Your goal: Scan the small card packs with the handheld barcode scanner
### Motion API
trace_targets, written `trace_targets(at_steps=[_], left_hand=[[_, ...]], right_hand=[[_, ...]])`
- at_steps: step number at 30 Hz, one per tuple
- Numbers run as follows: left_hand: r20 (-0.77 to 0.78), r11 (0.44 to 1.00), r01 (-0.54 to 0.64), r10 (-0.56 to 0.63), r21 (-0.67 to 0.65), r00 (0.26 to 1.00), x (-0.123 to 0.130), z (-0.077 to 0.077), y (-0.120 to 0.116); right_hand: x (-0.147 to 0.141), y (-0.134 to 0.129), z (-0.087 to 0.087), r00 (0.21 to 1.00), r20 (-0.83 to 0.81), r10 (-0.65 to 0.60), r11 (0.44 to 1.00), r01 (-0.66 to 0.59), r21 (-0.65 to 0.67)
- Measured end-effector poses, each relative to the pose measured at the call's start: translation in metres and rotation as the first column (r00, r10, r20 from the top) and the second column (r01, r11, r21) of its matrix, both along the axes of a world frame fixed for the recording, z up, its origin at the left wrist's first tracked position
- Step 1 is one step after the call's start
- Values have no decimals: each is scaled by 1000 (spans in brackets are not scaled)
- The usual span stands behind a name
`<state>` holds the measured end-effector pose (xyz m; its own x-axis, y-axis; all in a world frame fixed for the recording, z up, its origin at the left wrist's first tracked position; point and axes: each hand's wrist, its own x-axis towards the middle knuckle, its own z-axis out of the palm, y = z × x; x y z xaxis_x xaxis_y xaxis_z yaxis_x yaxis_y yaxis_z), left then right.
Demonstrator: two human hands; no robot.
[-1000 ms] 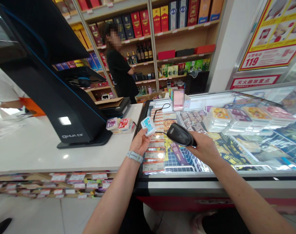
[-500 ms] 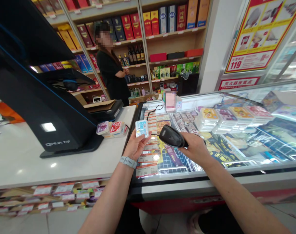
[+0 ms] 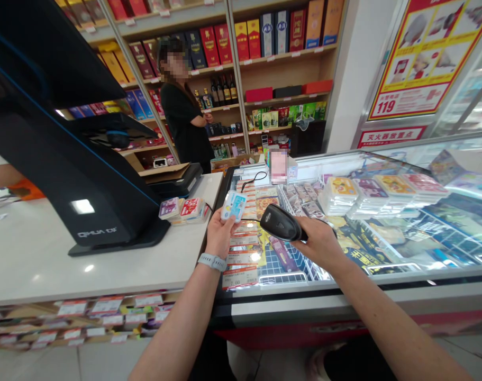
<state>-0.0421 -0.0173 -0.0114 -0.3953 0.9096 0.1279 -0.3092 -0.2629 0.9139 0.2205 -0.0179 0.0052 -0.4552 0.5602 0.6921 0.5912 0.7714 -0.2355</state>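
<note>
My left hand [image 3: 220,233], with a grey band on the wrist, pinches a small clear box with a blue and white label [image 3: 233,206] above the freezer's left edge. My right hand [image 3: 318,241] is wrapped round the handle of a black barcode scanner [image 3: 281,222], whose head points left toward the box. A gap separates box and scanner. On the white counter, left of my left hand, sit small boxes with purple and red labels [image 3: 191,207]. Stacks of similar boxes with orange, purple and pink labels [image 3: 342,193] stand on the freezer glass at the right.
A black terminal [image 3: 106,211] stands on the white counter [image 3: 34,264] at left. The glass-topped freezer [image 3: 304,296] spans the right, with price labels [image 3: 241,278] along its left side. A person in black [image 3: 183,119] stands by the shelves. Another person's arm shows at far left.
The blue-labelled box has tilted clockwise in my left hand and shifted slightly right. The right hand and scanner are nearly unmoved. A forearm has appeared behind the terminal at far left.
</note>
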Motion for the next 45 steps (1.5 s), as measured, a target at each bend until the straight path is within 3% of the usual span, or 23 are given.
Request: trace_targets(at_steps=[7,45], left_hand=[[-121,999,-19,25,50,992,5,-2,0],[-128,998,-50,55,40,990,4,-2,-1]], right_hand=[[0,0,0,1000,8,5,1000,-5,-16],[-1,1,0,993,117,-23,998,30,-61]])
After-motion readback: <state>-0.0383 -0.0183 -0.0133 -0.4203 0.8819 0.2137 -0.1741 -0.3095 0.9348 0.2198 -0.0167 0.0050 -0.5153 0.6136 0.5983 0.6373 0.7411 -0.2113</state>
